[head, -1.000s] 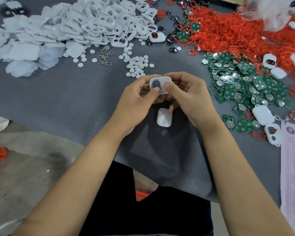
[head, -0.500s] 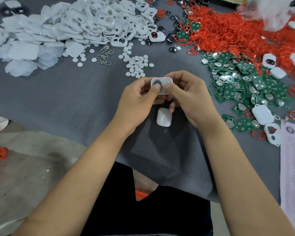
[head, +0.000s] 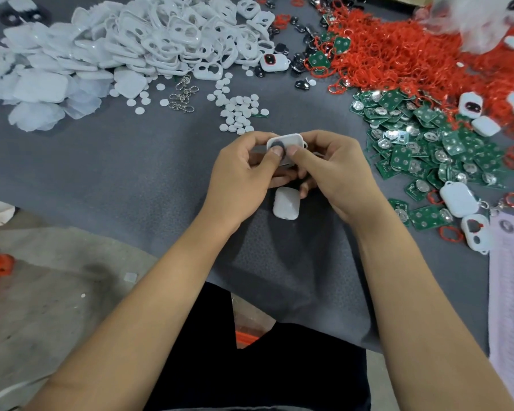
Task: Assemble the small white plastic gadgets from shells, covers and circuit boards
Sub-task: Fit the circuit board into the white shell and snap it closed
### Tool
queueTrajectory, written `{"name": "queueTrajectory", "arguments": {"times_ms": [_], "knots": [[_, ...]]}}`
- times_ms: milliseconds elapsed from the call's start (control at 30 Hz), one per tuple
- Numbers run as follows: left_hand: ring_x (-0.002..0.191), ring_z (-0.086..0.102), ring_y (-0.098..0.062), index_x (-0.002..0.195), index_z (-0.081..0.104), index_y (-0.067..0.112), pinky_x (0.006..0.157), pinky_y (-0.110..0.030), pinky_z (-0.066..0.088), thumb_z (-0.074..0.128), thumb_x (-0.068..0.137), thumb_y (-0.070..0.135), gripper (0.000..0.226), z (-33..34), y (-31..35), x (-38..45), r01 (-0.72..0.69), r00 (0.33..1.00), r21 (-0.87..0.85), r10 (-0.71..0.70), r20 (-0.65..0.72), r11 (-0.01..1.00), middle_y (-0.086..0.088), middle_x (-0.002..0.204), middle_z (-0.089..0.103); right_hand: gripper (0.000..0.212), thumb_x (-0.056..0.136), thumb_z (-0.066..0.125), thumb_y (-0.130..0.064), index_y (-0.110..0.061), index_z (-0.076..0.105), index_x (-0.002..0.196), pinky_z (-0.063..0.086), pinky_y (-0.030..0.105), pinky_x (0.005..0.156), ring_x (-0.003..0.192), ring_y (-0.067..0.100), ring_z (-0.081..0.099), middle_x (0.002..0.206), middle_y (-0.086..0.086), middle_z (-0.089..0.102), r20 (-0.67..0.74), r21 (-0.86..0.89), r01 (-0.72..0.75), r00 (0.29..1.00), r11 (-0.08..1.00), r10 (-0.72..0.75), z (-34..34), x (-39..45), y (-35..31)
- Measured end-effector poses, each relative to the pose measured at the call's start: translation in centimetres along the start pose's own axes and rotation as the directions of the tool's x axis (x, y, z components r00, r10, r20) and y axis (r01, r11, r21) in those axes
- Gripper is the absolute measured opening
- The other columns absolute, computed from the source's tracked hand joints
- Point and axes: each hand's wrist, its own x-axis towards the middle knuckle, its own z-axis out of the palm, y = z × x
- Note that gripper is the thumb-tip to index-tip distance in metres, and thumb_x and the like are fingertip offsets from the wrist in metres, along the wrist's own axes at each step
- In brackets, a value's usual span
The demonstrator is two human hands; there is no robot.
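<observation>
One shell [head: 288, 143] pinched by both hands' fingers [head: 275, 157]; one cover [head: 286, 203] below.

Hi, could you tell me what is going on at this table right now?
A person is assembling small white gadgets by hand. The left hand and right hand together grip one white shell, both thumbs pressing on its face by a dark round part. A white cover lies on the grey mat just below the hands. Green circuit boards are heaped to the right, white shells and covers at the far left.
</observation>
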Motion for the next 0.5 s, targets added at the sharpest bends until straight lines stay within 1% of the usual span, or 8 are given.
{"name": "queueTrajectory", "arguments": {"times_ms": [100,133,233,300,367,433,500], "knots": [[0.083,0.080,-0.019,0.119,0.068,0.006,0.069,-0.025,0.062,0.062,0.104,0.009,0.016,-0.06,-0.24,0.00,-0.020,1.000,0.056,0.020,0.002,0.998,-0.008,0.093,0.079,0.012,0.098,0.066,-0.003,-0.001,0.074,0.107,0.051,0.025,0.048,0.061,0.010,0.056,0.078,0.009,0.065,0.007,0.039,-0.034,0.999,0.999,0.034,-0.01,-0.09,-0.15],[0.083,0.079,-0.018,0.118,0.068,0.007,0.069,-0.025,0.062,0.062,0.104,0.009,0.016,-0.05,-0.33,0.03,-0.028,1.000,0.077,0.028,0.002,0.997,-0.007,0.093,0.079,0.011,0.098,0.066,-0.002,0.000,0.073,0.107,0.051,0.024,0.048,0.061,0.010,0.056,0.076,0.010,0.064,0.007,0.053,-0.047,0.999,0.997,0.047,-0.02,-0.10,-0.21],[0.079,0.079,-0.018,0.118,0.068,0.008,0.068,-0.026,0.063,0.062,0.104,0.009,0.016,0.07,-0.63,0.08,-0.047,0.999,0.117,0.047,-0.005,0.992,-0.008,0.091,0.078,0.008,0.098,0.066,0.000,0.001,0.073,0.103,0.054,0.024,0.050,0.057,0.011,0.055,0.063,0.002,0.061,-0.006,0.086,-0.087,0.996,0.992,0.087,-0.11,0.00,-0.30],[0.080,0.079,-0.019,0.117,0.068,0.009,0.068,-0.028,0.064,0.061,0.104,0.008,0.015,0.08,-0.82,0.15,-0.054,0.998,0.121,0.056,-0.008,0.991,-0.009,0.091,0.078,0.007,0.097,0.067,-0.001,-0.003,0.073,0.098,0.056,0.025,0.054,0.056,0.010,0.055,0.059,-0.001,0.060,-0.013,0.103,-0.104,0.994,0.989,0.106,-0.02,0.03,-0.33],[0.082,0.080,-0.021,0.116,0.069,0.010,0.071,-0.034,0.065,0.061,0.104,0.008,0.015,0.03,-0.97,0.24,-0.059,0.998,0.119,0.060,-0.004,0.991,-0.010,0.093,0.079,0.008,0.098,0.067,-0.001,-0.005,0.072,0.095,0.060,0.029,0.059,0.056,0.010,0.055,0.057,-0.004,0.060,-0.020,0.110,-0.112,0.993,0.988,0.114,0.18,-0.01,-0.29],[0.084,0.080,-0.022,0.117,0.069,0.008,0.072,-0.039,0.066,0.061,0.104,0.007,0.015,0.10,-1.07,0.28,-0.059,0.998,0.121,0.060,-0.001,0.991,-0.011,0.095,0.079,0.008,0.098,0.066,-0.002,-0.006,0.072,0.095,0.063,0.034,0.064,0.058,0.010,0.056,0.058,-0.003,0.059,-0.032,0.113,-0.117,0.992,0.987,0.121,0.25,-0.01,-0.25],[0.084,0.080,-0.023,0.116,0.069,0.007,0.073,-0.040,0.066,0.061,0.103,0.007,0.015,0.14,-1.05,0.21,-0.056,0.998,0.125,0.058,-0.009,0.991,-0.012,0.095,0.079,0.009,0.098,0.066,-0.002,-0.006,0.073,0.095,0.063,0.034,0.065,0.059,0.009,0.056,0.062,0.001,0.060,-0.021,0.119,-0.129,0.991,0.984,0.132,0.18,0.01,-0.29]]}}
